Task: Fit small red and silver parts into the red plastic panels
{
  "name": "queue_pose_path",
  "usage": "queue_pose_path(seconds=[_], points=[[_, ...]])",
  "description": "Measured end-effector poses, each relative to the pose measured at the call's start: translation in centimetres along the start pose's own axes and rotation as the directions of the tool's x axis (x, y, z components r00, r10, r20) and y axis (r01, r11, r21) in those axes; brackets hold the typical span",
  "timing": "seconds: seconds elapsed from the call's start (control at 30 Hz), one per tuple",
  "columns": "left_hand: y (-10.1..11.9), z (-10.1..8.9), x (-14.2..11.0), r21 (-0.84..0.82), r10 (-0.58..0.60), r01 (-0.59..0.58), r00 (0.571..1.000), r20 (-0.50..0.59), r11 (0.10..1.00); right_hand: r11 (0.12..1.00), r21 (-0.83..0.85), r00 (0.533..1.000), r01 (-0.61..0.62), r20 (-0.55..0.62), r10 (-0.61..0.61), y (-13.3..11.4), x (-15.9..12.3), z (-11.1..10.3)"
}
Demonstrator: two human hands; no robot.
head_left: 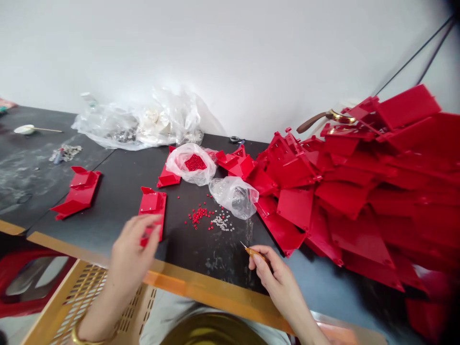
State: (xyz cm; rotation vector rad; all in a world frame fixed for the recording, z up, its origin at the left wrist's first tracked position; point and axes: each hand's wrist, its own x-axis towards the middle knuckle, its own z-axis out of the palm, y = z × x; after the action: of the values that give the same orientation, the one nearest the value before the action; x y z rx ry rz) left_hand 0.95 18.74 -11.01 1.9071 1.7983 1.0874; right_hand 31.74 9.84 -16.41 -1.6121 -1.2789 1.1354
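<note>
As right fingers (256, 268) pinch a craft knife (254, 252), left fingers (149, 225) grip a red bracket (153, 203).

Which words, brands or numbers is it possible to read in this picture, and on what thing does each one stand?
No text can be read. The orange-handled knife and the red bracket show no marks. The clear plastic bag shows no print. The small pink item at the far left edge is too blurred to tell.

No legible text, labels, numbers or signs anywhere.
</note>
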Motion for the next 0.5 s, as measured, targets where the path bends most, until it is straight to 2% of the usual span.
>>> queue_pose_path(seconds=[0.1, 0.23, 0.37, 0.5], points=[[2.5, 3.9, -0.7, -0.13, 0.098, -0.074, 0.976, 0.194, 0.989, 1.0, 0.005, 1.0, -0.003, 0.018, 0.003, -0.1, 0.0, 0.1], [2.9, 8.1, -0.8, 0.057, 0.229, -0.26, 0.92, 0.319, 0.964, 1.0, -0.005, 1.0, 0.0, 0.027, 0.0, -0.3, -0.3, 0.0], [2.7, 9.5, -0.6, 0.262, 0.263, -0.366, 0.897, 0.356, 0.893, 0.997, -0.072, 0.999, 0.04, 0.009, -0.039, -0.4, -0.5, -0.2], [3.1, 9.6, -0.4, 0.299, 0.272, -0.394, 0.885, 0.378, 0.869, 0.992, -0.1, 0.997, 0.074, 0.009, -0.074, -0.5, -0.5, -0.3]])
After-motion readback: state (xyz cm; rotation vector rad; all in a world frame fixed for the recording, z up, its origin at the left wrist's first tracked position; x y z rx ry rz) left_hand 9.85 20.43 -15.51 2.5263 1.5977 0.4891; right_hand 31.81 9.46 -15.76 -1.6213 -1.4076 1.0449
